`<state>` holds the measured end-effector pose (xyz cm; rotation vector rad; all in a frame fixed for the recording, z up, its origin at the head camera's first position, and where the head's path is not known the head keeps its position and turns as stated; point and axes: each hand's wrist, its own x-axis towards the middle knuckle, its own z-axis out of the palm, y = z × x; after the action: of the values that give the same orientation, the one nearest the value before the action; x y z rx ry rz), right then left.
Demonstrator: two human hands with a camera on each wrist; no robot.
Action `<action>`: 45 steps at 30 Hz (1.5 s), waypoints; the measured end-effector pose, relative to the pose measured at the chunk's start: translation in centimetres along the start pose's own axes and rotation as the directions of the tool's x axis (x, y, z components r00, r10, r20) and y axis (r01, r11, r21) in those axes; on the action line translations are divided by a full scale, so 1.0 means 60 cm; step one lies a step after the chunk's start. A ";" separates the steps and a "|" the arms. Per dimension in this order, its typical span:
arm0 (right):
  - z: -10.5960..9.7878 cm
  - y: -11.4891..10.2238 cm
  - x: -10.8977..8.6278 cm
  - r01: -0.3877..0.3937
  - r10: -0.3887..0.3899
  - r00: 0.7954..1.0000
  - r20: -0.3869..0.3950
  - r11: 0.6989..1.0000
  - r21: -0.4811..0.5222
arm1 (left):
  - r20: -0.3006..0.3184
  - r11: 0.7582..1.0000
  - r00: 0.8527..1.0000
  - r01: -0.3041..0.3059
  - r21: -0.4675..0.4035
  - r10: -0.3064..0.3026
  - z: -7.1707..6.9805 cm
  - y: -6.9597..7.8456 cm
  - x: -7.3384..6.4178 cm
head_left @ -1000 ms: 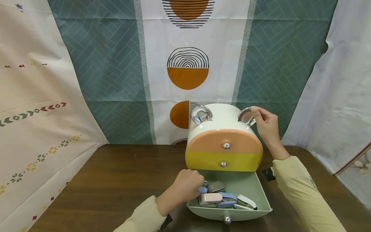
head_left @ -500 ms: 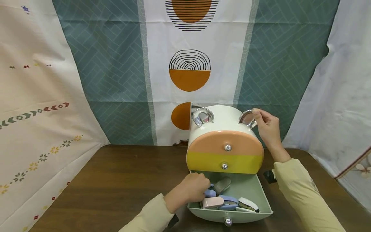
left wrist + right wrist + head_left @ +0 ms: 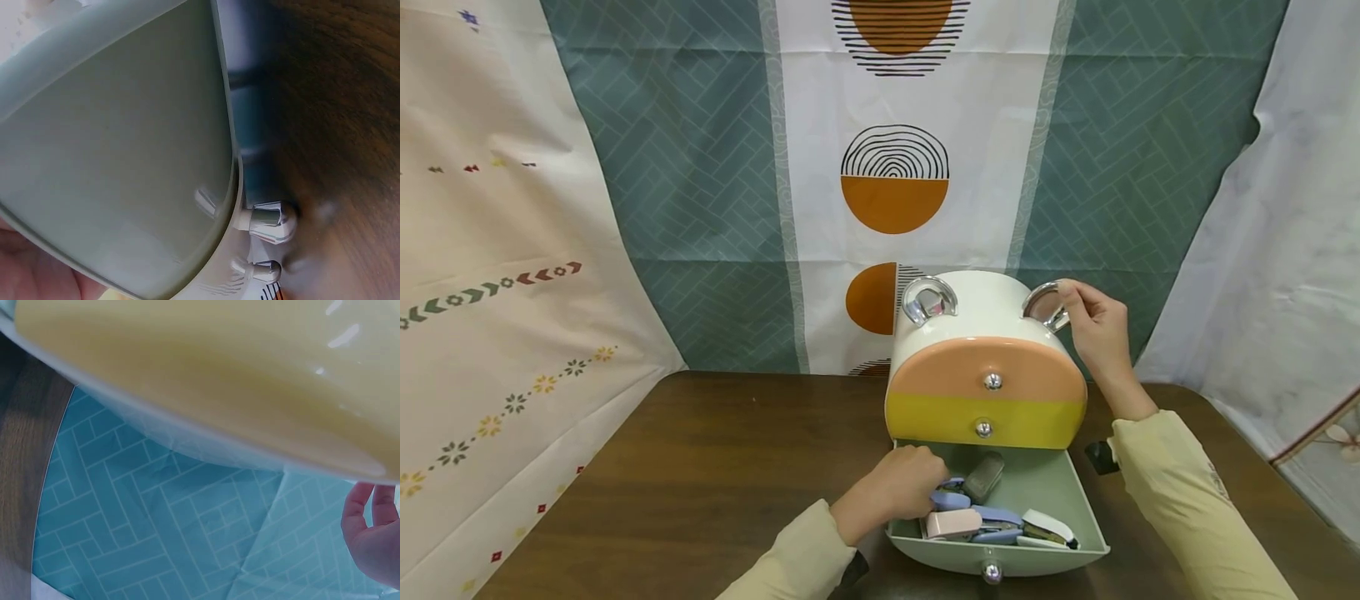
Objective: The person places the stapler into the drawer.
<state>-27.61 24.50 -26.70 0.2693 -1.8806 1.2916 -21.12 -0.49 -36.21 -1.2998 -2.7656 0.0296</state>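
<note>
The left hand (image 3: 904, 482) reaches into the left side of the pulled-out green drawer (image 3: 1048, 487). Curled fingers hold a light blue stapler (image 3: 950, 501), its end showing; the fingertips are hidden. Beside it lies a grey stapler (image 3: 983, 477). A pink stapler (image 3: 953, 524), another blue stapler (image 3: 997, 527) and a white stapler (image 3: 1048, 530) lie along the drawer's front. Part of the left hand (image 3: 34, 265) shows beyond the drawer wall in the left wrist view. The right hand (image 3: 1097, 333) pinches the right chrome handle (image 3: 1043, 304) atop the small rounded cabinet (image 3: 981, 308).
Two upper drawers, orange (image 3: 951, 375) and yellow (image 3: 932, 421), are closed and have round knobs. Another chrome handle (image 3: 931, 300) stands at the top left. The cabinet sits on a dark wooden table (image 3: 722, 475), with a patterned curtain (image 3: 700, 208) behind it.
The left hand and the blue stapler have moved right within the drawer. The grey stapler has turned to a steeper slant. The right hand keeps its hold on the handle.
</note>
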 end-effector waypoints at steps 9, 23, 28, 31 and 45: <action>-0.002 0.009 -0.004 -0.008 0.009 1.000 0.011 1.000 -0.023 | -0.022 1.000 0.999 -0.025 -0.009 0.024 0.005 0.002 -0.008; -0.005 -0.024 -0.006 0.020 -0.020 1.000 -0.001 1.000 0.008 | -0.164 0.981 0.986 -0.005 -0.194 -0.027 -0.035 0.009 -0.053; -0.006 -0.045 -0.010 0.031 -0.031 1.000 0.006 0.999 0.012 | -0.332 0.952 0.941 -0.040 -0.305 -0.067 -0.039 0.025 -0.073; -0.006 -0.047 -0.010 0.034 -0.034 0.999 0.009 0.999 0.030 | -0.431 0.936 0.900 -0.096 -0.339 -0.063 -0.040 0.039 -0.084; -0.001 0.005 0.004 -0.007 0.007 1.000 0.015 1.000 0.015 | -0.285 0.975 0.958 -0.092 -0.204 0.030 -0.004 0.107 -0.087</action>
<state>-27.88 24.76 -26.71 0.2808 -1.8866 1.3118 -12.83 -0.41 -36.69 -1.3178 -2.5395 -0.4290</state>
